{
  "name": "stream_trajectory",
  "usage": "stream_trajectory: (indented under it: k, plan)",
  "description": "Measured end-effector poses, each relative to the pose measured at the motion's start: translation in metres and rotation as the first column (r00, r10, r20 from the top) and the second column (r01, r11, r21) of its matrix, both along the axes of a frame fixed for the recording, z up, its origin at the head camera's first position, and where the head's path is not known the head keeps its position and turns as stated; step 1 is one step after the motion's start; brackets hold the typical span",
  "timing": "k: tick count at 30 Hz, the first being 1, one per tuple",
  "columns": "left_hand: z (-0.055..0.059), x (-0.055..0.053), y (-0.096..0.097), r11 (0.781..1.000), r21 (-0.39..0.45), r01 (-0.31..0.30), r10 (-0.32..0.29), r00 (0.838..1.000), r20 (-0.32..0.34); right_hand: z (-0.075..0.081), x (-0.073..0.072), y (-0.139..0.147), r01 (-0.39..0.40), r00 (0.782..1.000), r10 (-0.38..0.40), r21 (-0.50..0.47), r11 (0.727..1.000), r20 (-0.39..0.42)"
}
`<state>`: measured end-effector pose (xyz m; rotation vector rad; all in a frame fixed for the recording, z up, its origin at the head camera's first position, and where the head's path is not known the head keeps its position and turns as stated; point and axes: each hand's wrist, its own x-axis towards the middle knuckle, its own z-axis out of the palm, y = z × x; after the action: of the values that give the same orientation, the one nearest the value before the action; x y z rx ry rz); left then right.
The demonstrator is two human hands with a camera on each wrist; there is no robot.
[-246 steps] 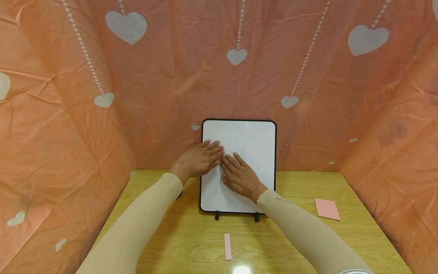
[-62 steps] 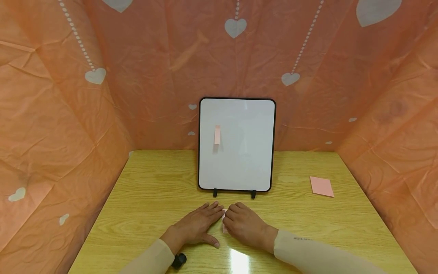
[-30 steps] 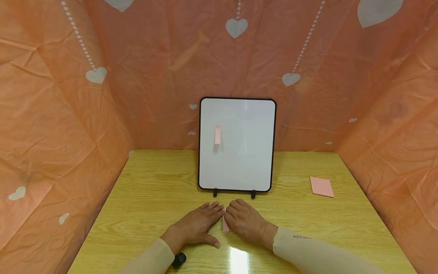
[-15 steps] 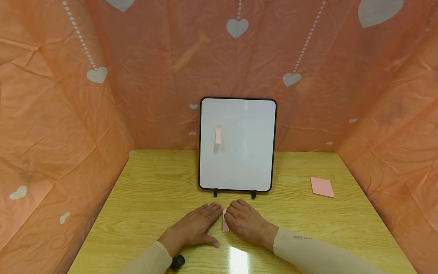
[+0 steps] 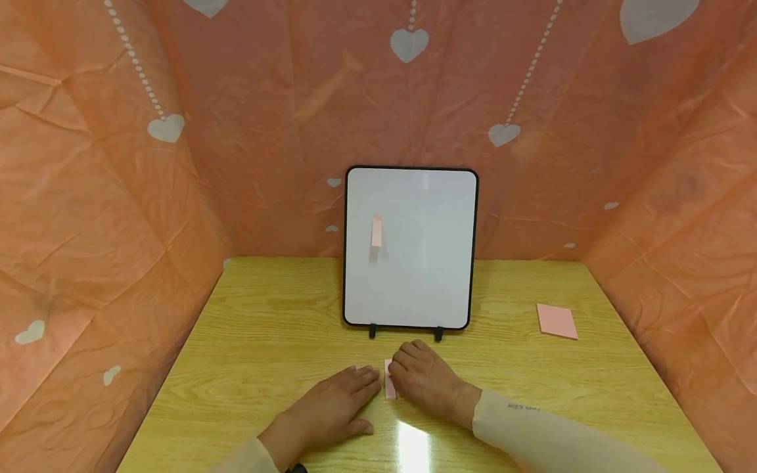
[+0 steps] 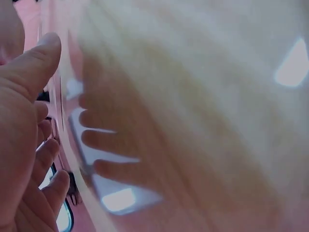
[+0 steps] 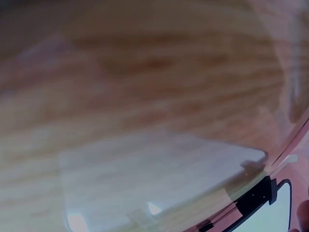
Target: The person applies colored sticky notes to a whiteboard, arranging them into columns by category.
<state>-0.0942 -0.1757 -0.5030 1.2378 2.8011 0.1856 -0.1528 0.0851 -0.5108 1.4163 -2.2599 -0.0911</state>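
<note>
A narrow pink sticky note pad lies upright on the table in front of the whiteboard. My right hand curls over the pad's right side, thumb and fingertips pinching at its upper part; the fingertips are hidden below the knuckles. Flat on the table just left of the pad rests my left hand, fingers straight and a small gap from the pad. The left wrist view shows that left hand edge-on with fingers loosely spread. Stuck on the whiteboard's left half hangs one narrow pink sticky note.
The whiteboard stands on two black feet. A square pink sticky note pad lies at the right of the wooden table. An orange cloth with white hearts surrounds the table at the back and both sides.
Earlier, both hands were on the whiteboard; now a narrow note hangs there and the hands are at the pad. In the last half second my left hand drew back left, off the pad.
</note>
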Motion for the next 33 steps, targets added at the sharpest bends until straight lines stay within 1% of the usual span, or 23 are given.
stream_trajectory:
  k: [3,6,10,17,22,25,30,33]
  plan:
    - [-0.001,0.005,0.002,0.998,0.002,0.065,-0.065,0.996,-0.055,-0.001,-0.001,0.000,-0.004,1.000,0.004,-0.025,1.000,-0.006]
    - [-0.003,0.008,0.003,0.993,-0.005,0.119,-0.119,0.988,-0.098,-0.003,-0.002,0.000,-0.007,1.000,0.007,-0.060,0.998,-0.008]
    - [-0.008,0.008,0.004,0.988,-0.031,0.153,-0.156,0.980,-0.124,-0.004,-0.003,-0.001,-0.007,1.000,0.007,-0.071,0.997,-0.002]
    - [-0.011,0.007,0.003,0.983,-0.064,0.173,-0.180,0.975,-0.132,-0.001,-0.004,0.000,0.022,1.000,-0.022,-0.038,0.999,0.013]
    - [-0.011,0.007,0.003,0.981,-0.063,0.182,-0.189,0.975,-0.119,0.002,-0.006,0.000,0.047,0.999,-0.046,-0.031,0.998,0.025]
    - [-0.011,0.006,0.003,0.982,-0.061,0.182,-0.187,0.976,-0.108,0.003,-0.007,0.000,0.044,0.999,-0.043,-0.028,0.999,0.034]
    - [-0.012,0.007,0.003,0.981,-0.064,0.181,-0.187,0.976,-0.115,0.006,-0.009,0.001,0.026,0.999,-0.026,-0.013,1.000,0.044]
    - [-0.013,0.006,0.003,0.982,-0.059,0.179,-0.185,0.976,-0.115,0.006,-0.010,-0.001,0.018,0.999,-0.016,-0.038,0.999,0.040]
